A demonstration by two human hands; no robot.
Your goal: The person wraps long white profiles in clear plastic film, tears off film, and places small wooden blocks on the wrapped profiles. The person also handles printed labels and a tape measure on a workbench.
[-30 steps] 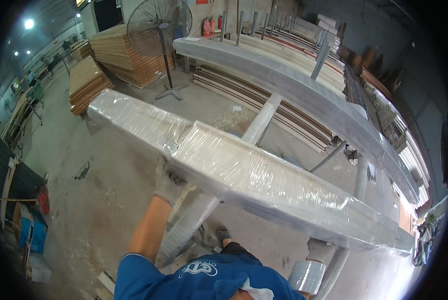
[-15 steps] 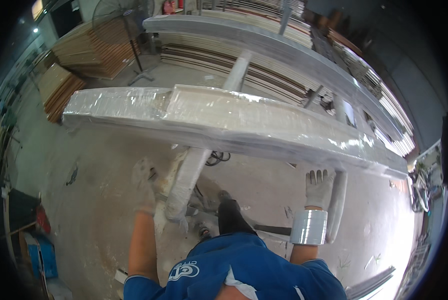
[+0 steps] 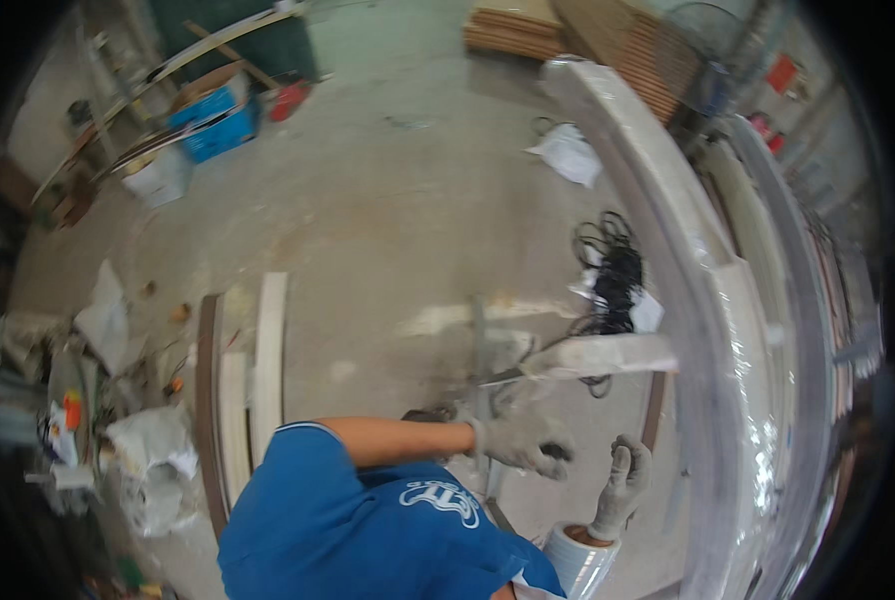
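My left hand (image 3: 520,443), in a grey work glove with dark fingertips, reaches across in front of my body. Its fingers are loosely bent with a gap to the thumb, and nothing shows in them. Close by on the right is my right hand (image 3: 623,490), also gloved, raised with fingers loosely bent and no object in it. A roll of clear stretch film (image 3: 580,558) sits around my right wrist like a cuff. Beside that hand runs a long bundle (image 3: 713,290) wrapped in clear film, resting on a film-covered support arm (image 3: 618,354).
Black coiled cable (image 3: 620,280) and white scraps lie on the floor by the bundle. Long boards (image 3: 271,350) are at my left. Farther off are a blue box (image 3: 218,125), plastic bags (image 3: 158,450) and stacked brown panels (image 3: 513,35). A fan (image 3: 703,50) stands behind the bundle.
The view has swung left, so the wrapped bundle now runs down the right side. My hands have come closer together, the left one crossing in front of my body.
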